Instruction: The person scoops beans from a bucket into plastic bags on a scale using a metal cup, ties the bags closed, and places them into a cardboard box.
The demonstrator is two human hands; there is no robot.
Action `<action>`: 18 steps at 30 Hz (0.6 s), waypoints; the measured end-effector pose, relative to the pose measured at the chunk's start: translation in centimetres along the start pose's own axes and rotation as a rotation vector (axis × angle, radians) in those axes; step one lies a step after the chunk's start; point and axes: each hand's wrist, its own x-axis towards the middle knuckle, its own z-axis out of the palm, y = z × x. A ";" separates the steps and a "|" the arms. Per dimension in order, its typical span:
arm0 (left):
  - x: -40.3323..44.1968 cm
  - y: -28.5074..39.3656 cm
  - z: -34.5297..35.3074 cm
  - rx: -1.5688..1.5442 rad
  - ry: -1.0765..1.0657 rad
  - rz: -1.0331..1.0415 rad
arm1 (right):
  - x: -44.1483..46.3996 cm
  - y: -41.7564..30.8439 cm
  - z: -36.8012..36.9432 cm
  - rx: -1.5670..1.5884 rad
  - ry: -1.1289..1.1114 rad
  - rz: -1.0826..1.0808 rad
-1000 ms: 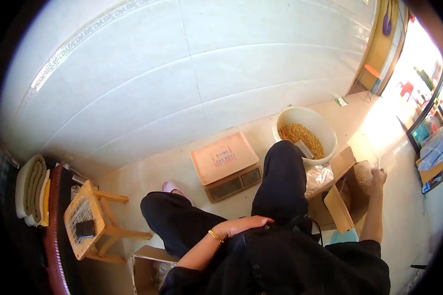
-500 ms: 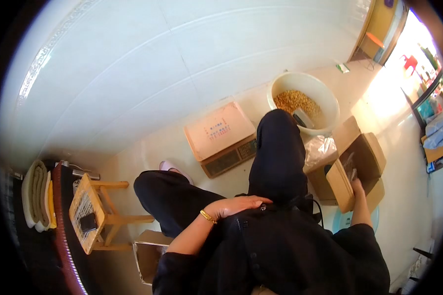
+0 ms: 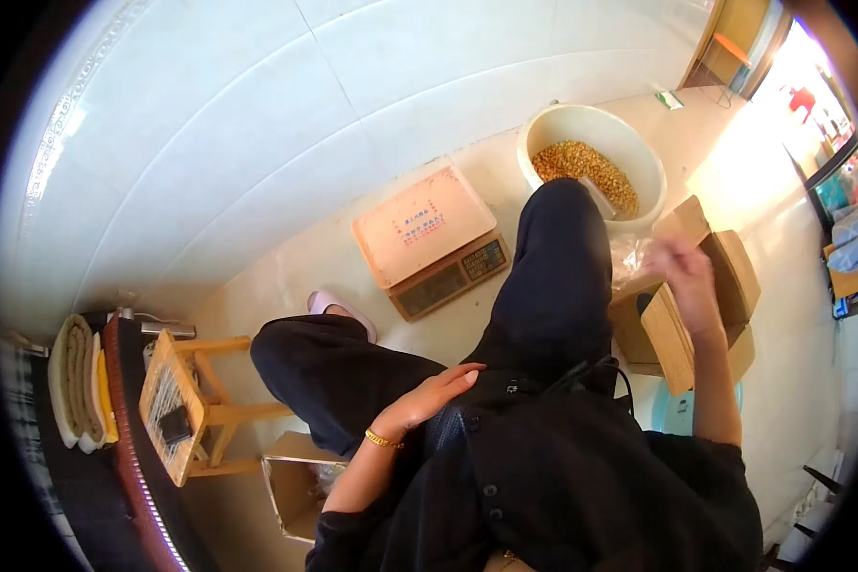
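Person's L hand (image 3: 436,396) lies flat n open on the black trousers (image 3: 553,276), R hand (image 3: 682,270) is blurry nr the open cardboard box (image 3: 669,343) (can't tell if gripping), clear plastic bag (image 3: 629,257) btwn box n bucket (image 3: 642,143).

on floor (image 3: 793,319) | weighing scale (image 3: 427,238) | white tub (image 3: 601,126) | wooden stool (image 3: 190,398) | cardboard box (image 3: 294,500)

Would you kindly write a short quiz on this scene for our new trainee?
1. Which of these is the right hand nearest to?
A) the wooden stool
B) the cardboard box on the right
C) the doorway
2. True or false: the white bucket holds a heap of golden pieces.
3. Fill in: the gold bracelet is on the person's ____ wrist.

Key: 1 B; 2 true; 3 left.
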 end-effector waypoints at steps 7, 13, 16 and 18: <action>-1.7 -0.3 0.8 -0.089 0.047 0.058 | 0.4 2.8 13.9 -0.190 -1.191 0.101; -2.8 -0.6 1.4 0.013 0.125 0.133 | -4.5 7.2 16.8 -0.057 -1.221 0.223; -2.7 -0.8 1.6 0.025 0.163 0.157 | -6.0 10.3 18.0 0.138 -1.117 0.294; -2.4 -1.1 1.5 -0.078 0.178 0.141 | -5.8 10.4 18.0 0.130 -1.142 0.312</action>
